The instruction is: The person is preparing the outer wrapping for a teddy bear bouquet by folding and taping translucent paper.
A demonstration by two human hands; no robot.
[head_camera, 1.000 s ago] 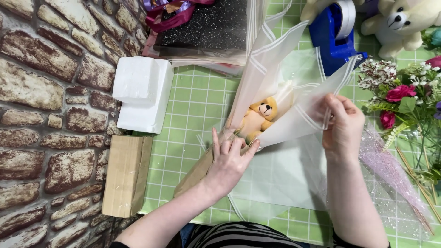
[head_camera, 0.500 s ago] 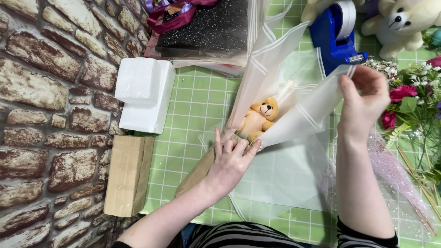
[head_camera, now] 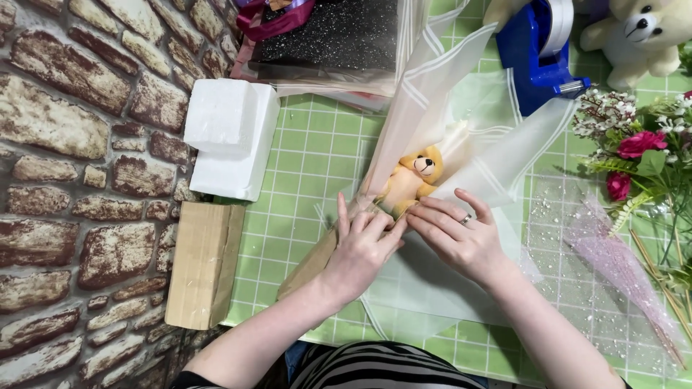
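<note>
Both hands press translucent wrapping around a small teddy bear on the green bench.

The left hand [head_camera: 364, 245] lies flat with fingers spread, pinning the sheet of wrapping [head_camera: 497, 155] and a brown paper strip [head_camera: 310, 266] just below the teddy bear [head_camera: 412, 180], gripping nothing. The right hand [head_camera: 458, 238], also open with a ring on one finger, rests beside it, fingertips touching the fold at the bear's feet. The bear lies tilted inside the cone of wrapping, head toward the blue tape holder [head_camera: 537, 54]. To do this well, it seems best to keep both palms low and the fold tight under the bear, so the slippery sheet cannot spring open. White foam blocks [head_camera: 231, 137], a cardboard box [head_camera: 205, 263] and flowers [head_camera: 641, 158] lie nearby.
</note>
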